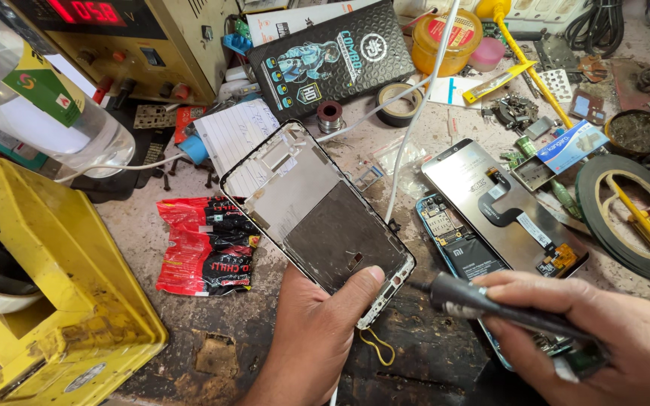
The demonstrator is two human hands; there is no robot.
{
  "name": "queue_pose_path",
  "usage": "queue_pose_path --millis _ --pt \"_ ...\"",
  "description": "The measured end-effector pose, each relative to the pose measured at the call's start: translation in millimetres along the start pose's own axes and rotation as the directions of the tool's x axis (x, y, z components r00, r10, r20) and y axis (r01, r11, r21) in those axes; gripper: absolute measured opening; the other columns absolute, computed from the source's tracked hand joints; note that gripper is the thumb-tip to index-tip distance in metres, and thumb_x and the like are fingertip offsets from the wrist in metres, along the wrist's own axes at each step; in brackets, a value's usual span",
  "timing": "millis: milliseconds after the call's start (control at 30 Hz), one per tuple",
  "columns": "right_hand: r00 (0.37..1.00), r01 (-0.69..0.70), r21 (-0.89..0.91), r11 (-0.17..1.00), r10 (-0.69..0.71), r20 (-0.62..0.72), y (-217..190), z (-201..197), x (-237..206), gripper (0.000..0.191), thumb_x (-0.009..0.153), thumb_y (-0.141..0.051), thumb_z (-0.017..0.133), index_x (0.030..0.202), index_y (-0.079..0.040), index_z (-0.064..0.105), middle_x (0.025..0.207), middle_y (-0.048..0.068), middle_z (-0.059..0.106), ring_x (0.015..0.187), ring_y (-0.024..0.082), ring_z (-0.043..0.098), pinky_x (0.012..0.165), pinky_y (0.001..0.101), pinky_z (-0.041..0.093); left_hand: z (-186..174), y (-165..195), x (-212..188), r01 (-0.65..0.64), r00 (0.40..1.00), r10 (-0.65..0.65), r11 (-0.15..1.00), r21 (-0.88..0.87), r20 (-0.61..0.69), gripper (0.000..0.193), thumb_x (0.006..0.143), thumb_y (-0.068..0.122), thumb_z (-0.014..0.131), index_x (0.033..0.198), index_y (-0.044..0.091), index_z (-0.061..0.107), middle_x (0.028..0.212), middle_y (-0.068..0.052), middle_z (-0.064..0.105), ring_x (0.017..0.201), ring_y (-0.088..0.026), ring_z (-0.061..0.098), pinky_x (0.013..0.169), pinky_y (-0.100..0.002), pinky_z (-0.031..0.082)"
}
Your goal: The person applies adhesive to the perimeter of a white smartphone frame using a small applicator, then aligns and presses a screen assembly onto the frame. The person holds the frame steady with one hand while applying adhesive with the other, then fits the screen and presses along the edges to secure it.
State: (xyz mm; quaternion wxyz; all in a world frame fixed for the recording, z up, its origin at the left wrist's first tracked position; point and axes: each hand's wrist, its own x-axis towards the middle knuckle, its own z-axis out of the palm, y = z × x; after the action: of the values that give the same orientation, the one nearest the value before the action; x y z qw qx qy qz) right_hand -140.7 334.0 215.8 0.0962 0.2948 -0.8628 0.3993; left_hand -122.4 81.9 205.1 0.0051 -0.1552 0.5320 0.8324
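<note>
Head view, looking down on a cluttered workbench: left hand grasps the near end of a bare grey metal phone frame, thumb pressed on its dark inner plate, frame tilted above the bench centre. Right hand is clenched around a black pen-shaped tool, its tip just beside the frame's near right corner. Crumpled red snack wrapper lies left.
</note>
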Motion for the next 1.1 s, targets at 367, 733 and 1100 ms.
queue_pose_path --millis 367,733,1100 --pt "0.992 -0.048 -0.06 0.997 0.04 -0.122 -13.1 1.3 0.5 0.032 0.078 -0.009 0.081 0.108 -0.005 0.069 0.106 0.012 0.08 0.09 0.014 0.081 0.083 0.0262 0.064 -1.6 -0.9 0.7 -0.027 0.999 0.028 0.999 -0.035 0.018 0.047 0.08 0.002 0.068 0.125 0.001 0.061 0.113 -0.009 0.073 0.101 -0.017 0.069 0.092 -0.036 0.055" --pt "0.996 -0.034 0.128 0.991 0.023 0.081 -5.9 -0.7 2.5 0.04 0.076 -0.011 0.085 0.113 -0.007 0.07 0.108 0.011 0.077 0.086 0.014 0.079 0.076 0.0258 0.067 -3.4 -3.4 1.0 -0.004 1.0 0.005 0.998 -0.059 0.02 0.042 0.08 0.001 0.068 0.121 0.0 0.062 0.108 -0.009 0.073 0.096 -0.016 0.069 0.088 -0.036 0.056" --pt "0.994 0.075 0.149 0.986 -0.085 0.061 -12.5 3.3 -0.4 0.033 0.08 -0.013 0.083 0.11 -0.012 0.069 0.11 0.011 0.081 0.091 0.016 0.079 0.079 0.027 0.066 -6.8 -7.8 2.0 -0.01 0.998 0.019 0.985 -0.17 0.053 0.048 0.081 0.001 0.062 0.128 0.0 0.055 0.112 -0.01 0.068 0.101 -0.017 0.065 0.092 -0.036 0.053"
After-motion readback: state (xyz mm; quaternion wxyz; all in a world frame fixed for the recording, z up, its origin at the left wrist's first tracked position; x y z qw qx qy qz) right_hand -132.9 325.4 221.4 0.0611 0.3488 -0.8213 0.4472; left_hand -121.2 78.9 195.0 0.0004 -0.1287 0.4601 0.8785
